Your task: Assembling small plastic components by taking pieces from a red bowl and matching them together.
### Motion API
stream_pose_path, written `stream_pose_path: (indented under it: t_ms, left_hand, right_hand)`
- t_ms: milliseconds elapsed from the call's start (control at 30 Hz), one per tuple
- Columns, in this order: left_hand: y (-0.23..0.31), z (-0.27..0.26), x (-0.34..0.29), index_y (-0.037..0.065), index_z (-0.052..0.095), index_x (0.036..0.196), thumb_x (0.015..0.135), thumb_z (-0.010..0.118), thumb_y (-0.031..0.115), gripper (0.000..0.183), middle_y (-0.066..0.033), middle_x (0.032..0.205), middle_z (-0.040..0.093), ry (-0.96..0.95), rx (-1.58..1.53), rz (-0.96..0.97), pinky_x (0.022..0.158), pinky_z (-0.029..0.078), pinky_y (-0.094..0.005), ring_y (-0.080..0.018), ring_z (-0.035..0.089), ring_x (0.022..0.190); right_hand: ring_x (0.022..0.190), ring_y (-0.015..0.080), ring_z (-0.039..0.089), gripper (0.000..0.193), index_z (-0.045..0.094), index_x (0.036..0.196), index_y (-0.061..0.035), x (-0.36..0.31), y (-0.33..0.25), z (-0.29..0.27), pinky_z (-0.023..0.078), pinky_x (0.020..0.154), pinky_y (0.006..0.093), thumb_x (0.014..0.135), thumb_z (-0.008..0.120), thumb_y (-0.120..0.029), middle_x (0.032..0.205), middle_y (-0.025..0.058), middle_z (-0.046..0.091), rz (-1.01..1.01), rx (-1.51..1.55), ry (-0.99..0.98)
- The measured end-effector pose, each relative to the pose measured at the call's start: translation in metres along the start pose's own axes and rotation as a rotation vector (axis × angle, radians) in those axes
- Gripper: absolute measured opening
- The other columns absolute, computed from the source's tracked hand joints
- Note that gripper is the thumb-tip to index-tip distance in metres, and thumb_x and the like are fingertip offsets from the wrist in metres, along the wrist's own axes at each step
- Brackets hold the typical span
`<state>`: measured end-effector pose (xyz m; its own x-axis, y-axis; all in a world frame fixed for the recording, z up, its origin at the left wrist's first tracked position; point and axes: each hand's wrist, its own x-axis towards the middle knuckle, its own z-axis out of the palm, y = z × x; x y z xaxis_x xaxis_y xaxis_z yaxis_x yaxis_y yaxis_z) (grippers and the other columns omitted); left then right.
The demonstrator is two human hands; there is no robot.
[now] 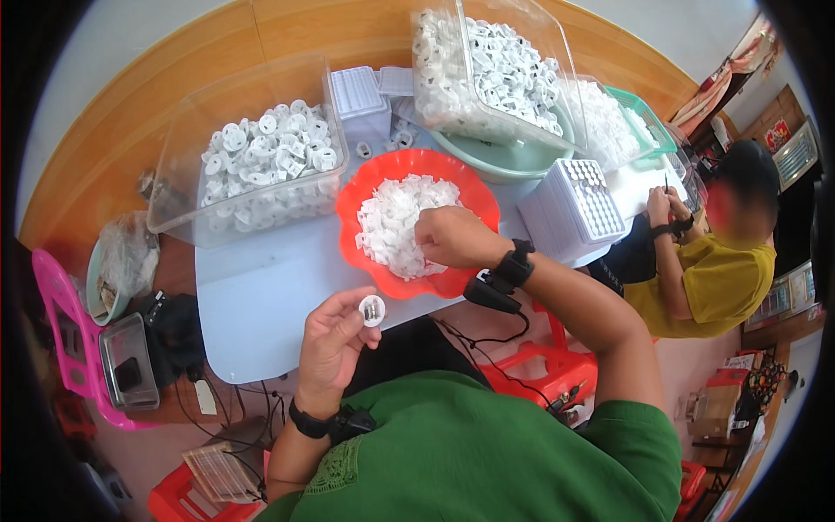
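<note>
Between the thumb and fingers of my left hand (332, 335) is a round white plastic part (372, 311) with small metal pieces in its middle. It is held up just off the table's front edge. My right hand (459, 237) reaches over a red scalloped bowl (350, 209), its fingers bent down at the small white plastic pieces (391, 217) heaped inside. The fingertips are partly hidden, so whether a piece is pinched in them does not show.
A clear bin (252, 204) of round white parts stands back left. Another clear bin (513, 78) tilts over a pale green basin (496, 161). Stacked white trays (574, 209) stand right of the bowl. A co-worker in yellow (722, 278) sits at the right. Cables hang below the table.
</note>
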<state>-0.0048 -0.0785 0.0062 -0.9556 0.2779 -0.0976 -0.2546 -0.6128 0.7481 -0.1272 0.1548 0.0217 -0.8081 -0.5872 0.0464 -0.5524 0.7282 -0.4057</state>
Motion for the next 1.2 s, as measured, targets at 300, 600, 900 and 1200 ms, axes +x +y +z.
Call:
stream_pose_path:
  t_ms: [300,600,900,1200]
  left_hand:
    - [0.002,0.006,0.002,-0.006,0.053,0.117,0.089,0.059,0.015,0.036,-0.0170,0.094,0.064,-0.002,0.009,-0.036,0.059,0.050,-0.0251,-0.0152,0.061,0.070]
    - [0.002,0.020,0.008,-0.005,0.055,0.117,0.089,0.059,0.011,0.032,-0.0088,0.095,0.064,-0.053,-0.016,-0.069,0.063,0.050,-0.0239,-0.0131,0.063,0.073]
    - [0.001,0.033,0.008,-0.006,0.053,0.118,0.090,0.058,0.016,0.036,-0.0145,0.095,0.063,-0.051,0.042,-0.072,0.062,0.050,-0.0251,-0.0145,0.060,0.071]
    - [-0.002,0.038,0.009,-0.006,0.053,0.117,0.091,0.057,0.017,0.035,-0.0139,0.095,0.063,-0.074,0.033,-0.062,0.062,0.051,-0.0247,-0.0143,0.061,0.072]
  right_hand:
    - [0.060,0.0092,0.059,0.006,0.062,0.083,0.0054,-0.025,-0.015,-0.034,0.048,0.049,0.0215,0.078,0.061,0.002,0.071,0.0053,0.061,0.366,0.894,-0.007]
    - [0.060,0.0086,0.060,0.009,0.060,0.089,0.0049,-0.056,-0.052,-0.047,0.049,0.055,0.0208,0.081,0.063,0.003,0.075,0.0054,0.062,0.302,1.118,0.108]
    - [0.061,0.0102,0.061,0.008,0.059,0.089,0.0033,-0.071,-0.065,-0.044,0.050,0.055,0.0216,0.081,0.062,0.003,0.075,0.0060,0.063,0.283,1.248,0.163]
    - [0.066,0.0086,0.059,0.018,0.059,0.104,0.0046,-0.082,-0.067,-0.039,0.052,0.057,0.0233,0.086,0.055,0.000,0.077,0.0050,0.060,0.245,1.284,0.254]
